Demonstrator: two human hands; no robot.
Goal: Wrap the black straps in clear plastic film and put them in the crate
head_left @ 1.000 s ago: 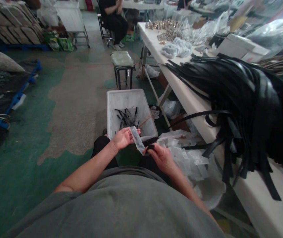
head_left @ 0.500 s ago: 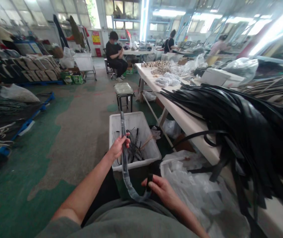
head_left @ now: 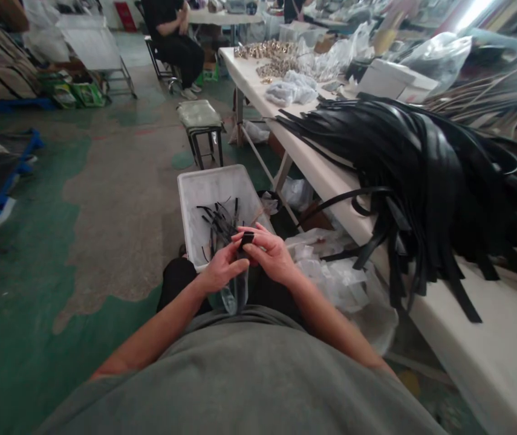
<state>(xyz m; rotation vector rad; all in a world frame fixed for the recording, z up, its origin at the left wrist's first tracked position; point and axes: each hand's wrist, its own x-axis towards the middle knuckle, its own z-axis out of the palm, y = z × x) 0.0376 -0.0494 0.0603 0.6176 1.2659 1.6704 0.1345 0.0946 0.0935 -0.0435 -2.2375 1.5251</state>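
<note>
The left hand [head_left: 222,269] and right hand [head_left: 275,257] meet at the near edge of the white bin [head_left: 191,192], each grip closed on the black strap [head_left: 247,240], whose clear sleeve [head_left: 234,298] loops below, left of the desk [head_left: 503,308] heaped with loose strips [head_left: 421,160].

Left hand [head_left: 224,267], yours: is holding a plastic-sheathed strap [head_left: 246,240] close to its black end. Right hand [head_left: 273,254], yours: is pinching that end between thumb and fingers. The strap's clear-covered length is looping below both hands. White bin [head_left: 186,199], one: is standing in front of you, containing loose black strips [head_left: 217,219]. Stool [head_left: 199,113], one: is standing beyond the bin. Table [head_left: 503,332], one: is running along your right, bearing heaped black straps [head_left: 403,157], ends overhanging its edge.
</note>
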